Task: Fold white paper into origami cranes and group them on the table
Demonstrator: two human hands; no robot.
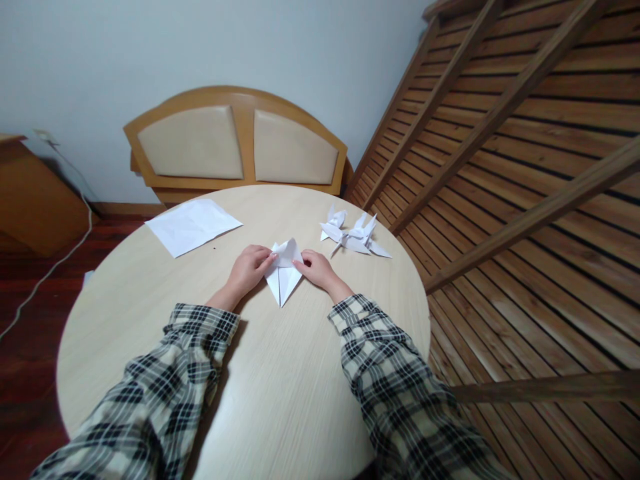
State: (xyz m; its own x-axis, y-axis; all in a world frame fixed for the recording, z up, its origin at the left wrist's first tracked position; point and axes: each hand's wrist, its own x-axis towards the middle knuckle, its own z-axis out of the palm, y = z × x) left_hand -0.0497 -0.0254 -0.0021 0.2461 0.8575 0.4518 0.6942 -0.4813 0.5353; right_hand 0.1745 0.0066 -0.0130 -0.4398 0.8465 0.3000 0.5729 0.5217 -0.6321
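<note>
Held the folded paper (pixel 285 275) between both hands over the round table (pixel 290 393), counting it as the clock's centre, with twelve pointing away from the body. Gripped its left edge at nine o'clock with the left hand (pixel 249 269), thumb laid on the upper face, fingers closed against the border. Gripped its right edge at three with the right hand (pixel 319 270), thumb on top there too, fingers curled in. Could not make out the fingertips tucked behind. Had a flap (pixel 289 251) bent up toward twelve between the two thumbs, and a sharp tip aimed at six, clear of all fingers, with a centre slit running down to it. Wore checked sleeves (pixel 150 393), reaching in from about seven and five. Saw a loose sheet (pixel 195 225) on the table at ten, well apart from the left hand, and paper cranes (pixel 357 237) clustered at two, near the right. Saw also a padded headboard (pixel 193 142) beyond the table at eleven, wooden slats (pixel 525 227) from two to four, and a pale cord (pixel 53 267) trailing at nine.
</note>
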